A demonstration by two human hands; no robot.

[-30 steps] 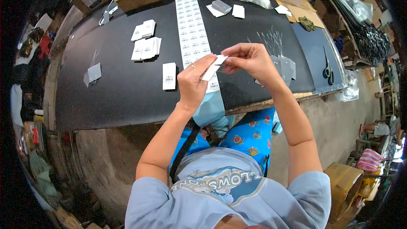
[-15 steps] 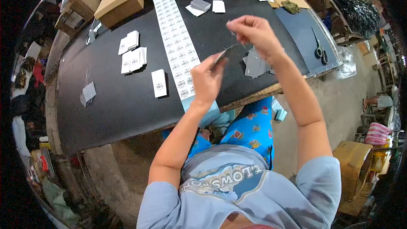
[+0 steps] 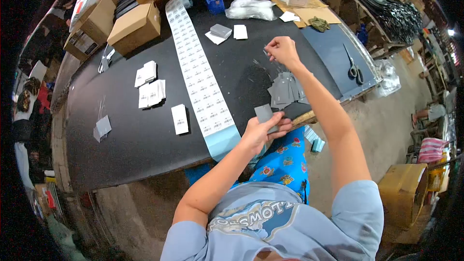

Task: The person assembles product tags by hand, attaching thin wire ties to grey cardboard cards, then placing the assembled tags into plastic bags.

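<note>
My left hand point(image 3: 261, 133) is closed around a grey hang tag point(image 3: 263, 112) by the table's front edge, its thumb lying across the tag. Farther back, my right hand point(image 3: 284, 50) is raised over the table in a pinch. Something thin and small shows at its fingertips, but I cannot tell what it is. Below that hand, a loose pile of grey tags point(image 3: 282, 91) is spread out, partly hidden by my right forearm. Thin loose strings point(image 3: 261, 65) lie just left of the pile.
A strip of printed barcode labels point(image 3: 195, 63) runs down the black table point(image 3: 130, 150). White labelled stacks point(image 3: 152, 93) and strung grey tags point(image 3: 103, 126) lie to its left. Scissors point(image 3: 355, 70) rest at the right. Behind are a tape dispenser point(image 3: 214, 2), plastic bags point(image 3: 251, 7) and a cardboard box point(image 3: 135, 26).
My hands have moved apart. The left has come down toward the table's front edge with the grey tag; the right has drawn away from it. The camera view has tilted slightly upward.
</note>
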